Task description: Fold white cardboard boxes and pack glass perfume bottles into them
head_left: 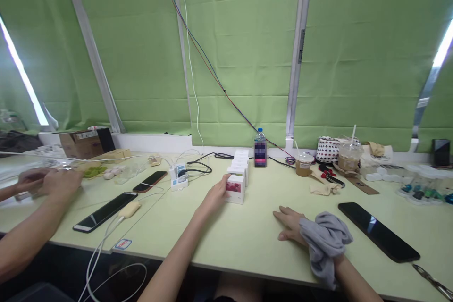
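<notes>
Our left hand (214, 194) meets the nearest box (235, 190), fingers at its left side; whether they pinch it, we cannot tell. Box: small, white, dark-pink picture across its front, faint print below. More boxes (241, 160), mostly white, run in a row beyond those fingertips. Our right hand (290, 224), fingers spread, is apart from them over the table (247, 245), grey cloth (326, 236) bunched around the wrist.

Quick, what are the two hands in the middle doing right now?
Left hand: touching the white box with the pink picture; can't tell if it grips.
Right hand: open, fingers spread over the table.
</notes>
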{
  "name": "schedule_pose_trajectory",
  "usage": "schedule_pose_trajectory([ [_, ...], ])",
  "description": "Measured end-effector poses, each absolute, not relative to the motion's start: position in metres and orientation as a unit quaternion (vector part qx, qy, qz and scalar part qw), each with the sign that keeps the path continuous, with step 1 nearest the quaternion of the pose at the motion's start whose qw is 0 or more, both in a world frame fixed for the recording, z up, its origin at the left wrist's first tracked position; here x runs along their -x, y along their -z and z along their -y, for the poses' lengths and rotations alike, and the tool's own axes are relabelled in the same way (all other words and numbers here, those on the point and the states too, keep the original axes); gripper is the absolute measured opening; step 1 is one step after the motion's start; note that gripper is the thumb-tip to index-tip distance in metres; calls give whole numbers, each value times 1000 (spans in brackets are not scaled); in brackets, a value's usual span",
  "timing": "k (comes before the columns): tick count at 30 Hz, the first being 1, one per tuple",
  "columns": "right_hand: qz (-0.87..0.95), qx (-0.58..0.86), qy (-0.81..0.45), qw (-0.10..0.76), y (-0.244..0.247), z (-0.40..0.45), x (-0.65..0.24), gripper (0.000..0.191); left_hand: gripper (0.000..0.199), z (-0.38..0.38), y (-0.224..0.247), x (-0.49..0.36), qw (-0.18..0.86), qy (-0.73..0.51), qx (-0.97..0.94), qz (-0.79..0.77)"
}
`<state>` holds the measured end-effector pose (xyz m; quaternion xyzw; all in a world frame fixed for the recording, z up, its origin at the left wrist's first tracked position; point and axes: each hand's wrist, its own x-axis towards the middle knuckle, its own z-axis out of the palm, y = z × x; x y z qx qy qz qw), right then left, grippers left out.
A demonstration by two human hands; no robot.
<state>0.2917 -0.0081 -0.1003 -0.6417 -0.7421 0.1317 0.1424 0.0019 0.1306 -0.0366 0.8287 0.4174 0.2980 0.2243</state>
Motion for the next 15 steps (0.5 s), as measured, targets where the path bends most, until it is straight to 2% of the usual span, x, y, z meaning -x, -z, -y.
schedule_pose_trajectory([
  [8, 733, 654, -137, 128, 97, 10, -287, 65, 67, -134, 44, -12, 276, -350, -779, -441],
  [10, 731, 656, -143, 121, 95, 10, -285, 66, 72, -135, 47, -9, 315, -381, -748, -443],
  [13, 721, 666, -156, 113, 93, 10, -279, 76, 92, -143, 52, -7, 394, -437, -679, -439],
  [15, 713, 674, -160, 111, 93, 12, -274, 84, 94, -152, 55, -8, 468, -474, -609, -430],
])
